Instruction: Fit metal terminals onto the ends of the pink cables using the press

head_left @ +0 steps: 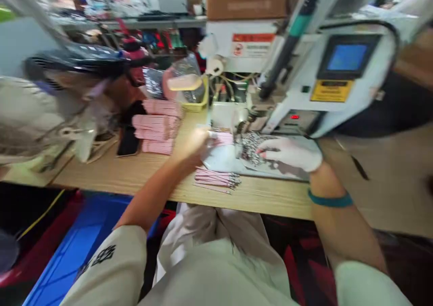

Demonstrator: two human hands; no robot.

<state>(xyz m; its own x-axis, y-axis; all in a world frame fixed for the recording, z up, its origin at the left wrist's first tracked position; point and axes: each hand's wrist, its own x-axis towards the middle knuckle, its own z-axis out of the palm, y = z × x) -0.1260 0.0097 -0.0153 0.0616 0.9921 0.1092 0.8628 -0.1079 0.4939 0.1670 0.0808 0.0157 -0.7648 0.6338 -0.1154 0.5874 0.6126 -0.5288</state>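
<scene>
My left hand (191, 146) is motion-blurred and seems to grip a bundle of pink wires (223, 138) at the front of a bench crimping machine (297, 80). My right hand (291, 155), in a white glove, rests its fingertips on a heap of small metal terminals (250, 148). The heap lies on a pale tray (287, 173). A small bunch of pink wires with metal ends (216, 179) lies on the wooden table (257, 197) below my left wrist. Several stacked bundles of pink wires (157, 127) sit further left.
A desk fan (57, 112) stands at the table's left end. A black pouch (127, 139) lies beside the stacked bundles. Behind them stands a yellow bin (194, 103). Shelves of assorted items run along the back, and a blue crate (74, 247) sits below the table.
</scene>
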